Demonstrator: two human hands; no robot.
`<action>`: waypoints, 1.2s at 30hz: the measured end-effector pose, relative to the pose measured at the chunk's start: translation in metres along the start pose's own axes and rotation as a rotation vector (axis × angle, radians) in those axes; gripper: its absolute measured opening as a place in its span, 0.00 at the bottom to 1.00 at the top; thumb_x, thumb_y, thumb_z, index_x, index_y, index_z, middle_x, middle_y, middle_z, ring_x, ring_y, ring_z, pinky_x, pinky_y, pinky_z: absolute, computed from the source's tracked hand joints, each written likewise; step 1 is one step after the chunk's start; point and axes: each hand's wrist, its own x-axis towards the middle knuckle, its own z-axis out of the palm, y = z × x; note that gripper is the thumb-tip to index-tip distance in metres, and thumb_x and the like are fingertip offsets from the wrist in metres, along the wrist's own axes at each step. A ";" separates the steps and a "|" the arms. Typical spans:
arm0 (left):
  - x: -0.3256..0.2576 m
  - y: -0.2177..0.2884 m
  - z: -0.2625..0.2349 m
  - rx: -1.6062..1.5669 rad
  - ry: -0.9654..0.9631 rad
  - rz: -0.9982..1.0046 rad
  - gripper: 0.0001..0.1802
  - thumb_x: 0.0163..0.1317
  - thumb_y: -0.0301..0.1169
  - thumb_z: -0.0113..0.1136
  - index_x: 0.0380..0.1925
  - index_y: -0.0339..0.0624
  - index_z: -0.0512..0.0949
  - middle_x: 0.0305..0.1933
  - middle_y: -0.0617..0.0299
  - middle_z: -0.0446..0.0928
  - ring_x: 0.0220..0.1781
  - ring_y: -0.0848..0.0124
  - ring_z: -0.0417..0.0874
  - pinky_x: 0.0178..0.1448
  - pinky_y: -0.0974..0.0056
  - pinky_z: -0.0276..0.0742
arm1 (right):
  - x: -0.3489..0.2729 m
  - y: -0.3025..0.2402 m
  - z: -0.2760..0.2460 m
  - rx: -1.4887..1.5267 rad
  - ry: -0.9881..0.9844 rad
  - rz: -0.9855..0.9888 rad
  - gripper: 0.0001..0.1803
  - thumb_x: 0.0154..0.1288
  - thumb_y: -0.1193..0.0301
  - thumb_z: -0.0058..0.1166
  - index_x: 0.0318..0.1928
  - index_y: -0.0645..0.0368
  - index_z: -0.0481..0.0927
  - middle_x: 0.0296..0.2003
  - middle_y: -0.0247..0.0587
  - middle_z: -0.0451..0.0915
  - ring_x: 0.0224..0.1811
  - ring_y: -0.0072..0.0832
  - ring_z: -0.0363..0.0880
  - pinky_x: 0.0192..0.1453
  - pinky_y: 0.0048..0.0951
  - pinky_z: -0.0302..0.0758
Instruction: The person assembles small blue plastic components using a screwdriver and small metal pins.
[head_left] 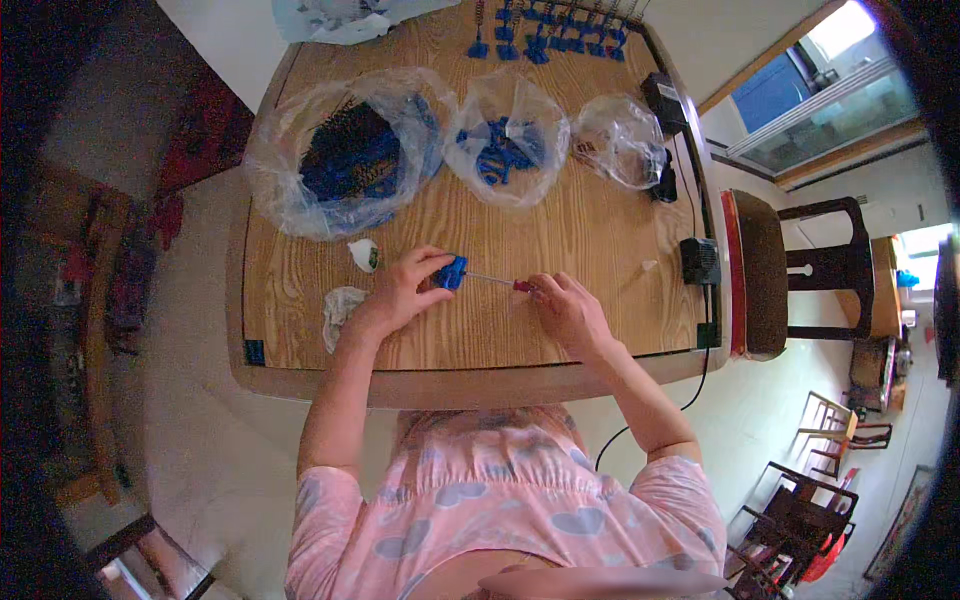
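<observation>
Near the front middle of the wooden table (480, 340), my left hand (405, 290) pinches a small blue plastic part (452, 273) between thumb and fingers. My right hand (568, 308) is closed round the red handle of a screwdriver (490, 278). Its thin metal shaft points left, and the tip meets the blue part; whether a screw sits there is too small to see. Crumpled white tissue (343, 312) lies beside my left wrist, and a small white piece with a green mark (364, 255) lies just beyond it.
Clear plastic bags stand across the table: one with dark springs and blue parts (350, 155), one with blue parts (500, 150), one (615, 140) with small contents. Blue pieces with springs (560, 35) line the far edge. Black boxes (698, 262) and a cable sit along the right.
</observation>
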 end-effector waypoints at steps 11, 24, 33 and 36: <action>-0.006 0.010 0.007 -0.031 0.049 -0.078 0.20 0.51 0.28 0.68 0.45 0.35 0.76 0.49 0.57 0.75 0.42 0.63 0.81 0.44 0.65 0.77 | -0.009 0.006 0.012 0.025 0.022 -0.041 0.12 0.65 0.70 0.48 0.49 0.54 0.72 0.37 0.46 0.74 0.42 0.48 0.74 0.45 0.44 0.73; 0.002 0.017 0.021 -0.025 0.108 -0.207 0.27 0.43 0.28 0.73 0.46 0.42 0.75 0.49 0.57 0.72 0.53 0.59 0.75 0.56 0.59 0.72 | -0.026 -0.014 0.004 0.132 0.086 -0.141 0.15 0.61 0.73 0.51 0.49 0.55 0.71 0.35 0.44 0.73 0.39 0.41 0.77 0.38 0.38 0.76; 0.003 0.025 0.016 0.117 0.018 -0.185 0.27 0.42 0.29 0.73 0.45 0.43 0.77 0.50 0.57 0.72 0.54 0.58 0.75 0.57 0.59 0.72 | -0.035 -0.013 0.003 0.035 0.101 -0.243 0.19 0.56 0.74 0.49 0.51 0.55 0.69 0.33 0.40 0.69 0.35 0.38 0.74 0.35 0.36 0.74; 0.002 0.026 0.017 0.106 0.032 -0.193 0.27 0.42 0.29 0.73 0.46 0.43 0.77 0.50 0.57 0.71 0.54 0.58 0.75 0.57 0.60 0.72 | -0.040 -0.019 0.006 0.025 0.061 -0.202 0.20 0.55 0.73 0.49 0.51 0.55 0.69 0.33 0.40 0.70 0.36 0.38 0.74 0.36 0.37 0.74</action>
